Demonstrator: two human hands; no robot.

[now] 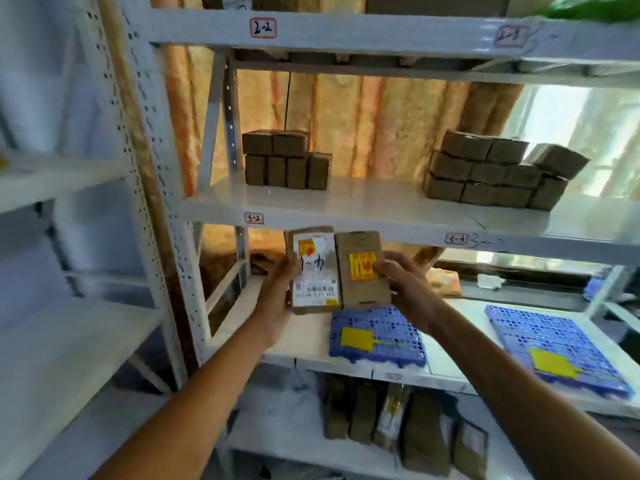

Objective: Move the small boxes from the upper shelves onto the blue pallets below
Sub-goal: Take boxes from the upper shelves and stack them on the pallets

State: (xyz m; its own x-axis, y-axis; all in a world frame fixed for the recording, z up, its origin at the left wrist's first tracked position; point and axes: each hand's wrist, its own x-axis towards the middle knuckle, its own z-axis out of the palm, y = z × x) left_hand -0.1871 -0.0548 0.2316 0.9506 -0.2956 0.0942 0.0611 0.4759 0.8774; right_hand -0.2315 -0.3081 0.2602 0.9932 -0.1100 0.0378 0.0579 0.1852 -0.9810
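two boxes (337,270) clamped between left hand (280,289) and right hand (403,285), over bare pallets (377,336); stacks (285,159) left on shelf (346,202).

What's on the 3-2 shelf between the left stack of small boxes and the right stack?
Nothing: in the head view the white shelf is bare between the left stack and the right stack.
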